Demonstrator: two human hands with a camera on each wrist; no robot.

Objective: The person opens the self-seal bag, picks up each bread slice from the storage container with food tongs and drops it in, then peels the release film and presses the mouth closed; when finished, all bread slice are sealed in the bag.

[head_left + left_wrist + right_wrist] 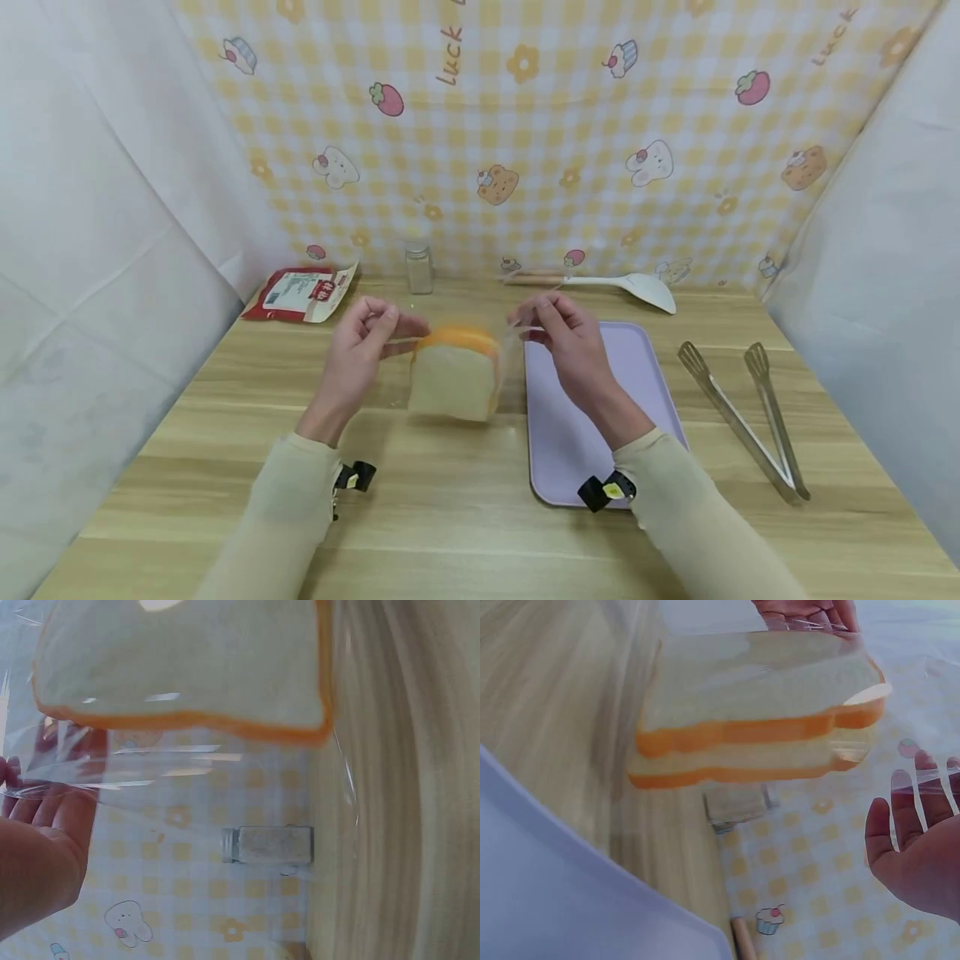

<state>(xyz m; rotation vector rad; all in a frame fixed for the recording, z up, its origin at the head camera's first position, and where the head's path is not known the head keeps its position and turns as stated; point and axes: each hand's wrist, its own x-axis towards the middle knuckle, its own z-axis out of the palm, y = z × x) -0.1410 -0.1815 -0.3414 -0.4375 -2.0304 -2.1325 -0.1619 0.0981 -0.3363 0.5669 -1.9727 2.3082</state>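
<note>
Two slices of bread [765,682] with orange crusts sit inside a clear plastic bag [172,761]. Both hands hold the bag up over the wooden table, one at each side of its top. My left hand [362,342] pinches the bag's left side between thumb and fingers, close to the crust. On the other side my right hand [573,346] grips the bag's right edge above a lilac tray [551,417]. In the right wrist view the right hand [922,847] has its fingers behind the clear film. The slices hang upright, face toward the head camera.
A glass spice jar [419,268] stands at the back, with a red and white food packet [300,293] to its left. A white spatula [648,292] with a wooden handle lies along the checked backdrop. Metal tongs [742,425] lie spread right of the tray.
</note>
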